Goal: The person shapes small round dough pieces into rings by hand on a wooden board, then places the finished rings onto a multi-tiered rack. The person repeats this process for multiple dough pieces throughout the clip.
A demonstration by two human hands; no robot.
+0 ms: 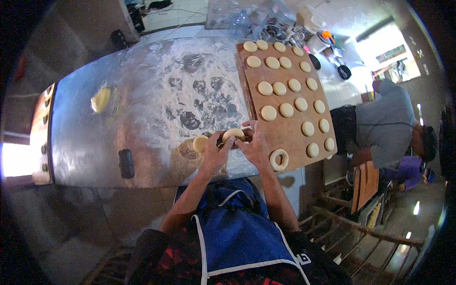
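Note:
Both my hands grip one piece of pale dough (233, 135) just above the table's near edge. My left hand (218, 150) has its fingers curled round the dough's left side. On the other side, my right hand (252, 144) pinches it, some of its fingers raised. The dough looks bent into an arch or ring; its underside is hidden by my fingers. A round dough piece (200, 143) lies beside my left hand. To the right, a brown wooden board (289, 130) carries several dough rounds in rows, with one dough ring (279, 160) at its near corner.
Flour (199, 102) is spread over the metal table (76, 137). A yellowish dough lump (100, 99) and a small black case (126, 164) lie to the left. A person in a grey shirt (387, 118) bends over at the right, near a wooden rack (365, 232). Bottles and pans crowd the back.

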